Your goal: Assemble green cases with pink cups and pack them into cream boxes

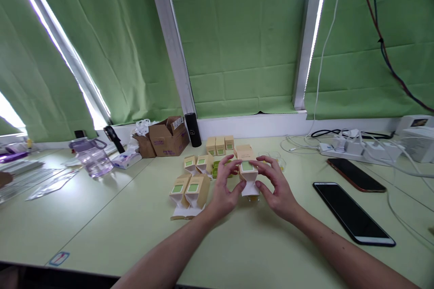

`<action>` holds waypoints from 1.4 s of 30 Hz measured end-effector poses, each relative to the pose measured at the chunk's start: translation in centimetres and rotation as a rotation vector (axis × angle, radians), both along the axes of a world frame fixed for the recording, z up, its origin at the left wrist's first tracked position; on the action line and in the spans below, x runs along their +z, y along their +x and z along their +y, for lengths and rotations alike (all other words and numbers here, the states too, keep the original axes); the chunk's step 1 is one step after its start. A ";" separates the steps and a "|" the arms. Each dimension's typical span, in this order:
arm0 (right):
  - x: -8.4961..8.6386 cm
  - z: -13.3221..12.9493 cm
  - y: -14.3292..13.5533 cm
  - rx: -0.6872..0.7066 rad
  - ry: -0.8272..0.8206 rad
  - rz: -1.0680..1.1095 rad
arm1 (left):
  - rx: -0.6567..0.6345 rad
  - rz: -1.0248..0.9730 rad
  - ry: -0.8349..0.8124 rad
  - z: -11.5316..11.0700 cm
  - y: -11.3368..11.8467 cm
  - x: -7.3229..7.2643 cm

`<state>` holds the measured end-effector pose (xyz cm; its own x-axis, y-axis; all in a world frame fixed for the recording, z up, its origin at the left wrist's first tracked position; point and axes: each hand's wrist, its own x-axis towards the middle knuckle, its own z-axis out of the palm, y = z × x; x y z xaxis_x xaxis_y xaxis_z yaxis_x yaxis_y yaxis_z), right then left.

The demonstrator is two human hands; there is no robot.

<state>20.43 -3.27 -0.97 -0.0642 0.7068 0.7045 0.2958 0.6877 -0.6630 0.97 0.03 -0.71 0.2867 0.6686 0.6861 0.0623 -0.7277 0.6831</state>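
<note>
Between both hands is a small tan box with a green square on its face and a white flap hanging open at the bottom. My left hand grips its left side with thumb and fingers. My right hand grips the right side the same way. Behind it stands another tan box. To the left are two open boxes with white flaps folded out, and two more boxes farther back. Green round items show partly behind my left hand.
Three upright boxes stand farther back. At right lie two phones and a power strip with cables. Clear plastic pieces sit behind my right hand. At left are a cardboard carton, a black cylinder and a purple-lidded bottle.
</note>
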 end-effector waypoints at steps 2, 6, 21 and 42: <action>-0.1 0.0 0.0 0.000 -0.001 -0.009 | 0.008 0.000 0.011 0.0 0.1 -0.1; -0.1 -0.1 0.0 -0.008 -0.009 -0.019 | 0.028 -0.024 0.017 0.1 0.3 -0.1; -0.4 -0.1 -0.1 0.021 -0.036 0.000 | 0.082 -0.061 -0.041 0.1 0.5 0.0; -0.4 0.0 -0.5 0.022 -0.079 0.072 | 0.113 -0.033 -0.005 -0.3 0.6 0.2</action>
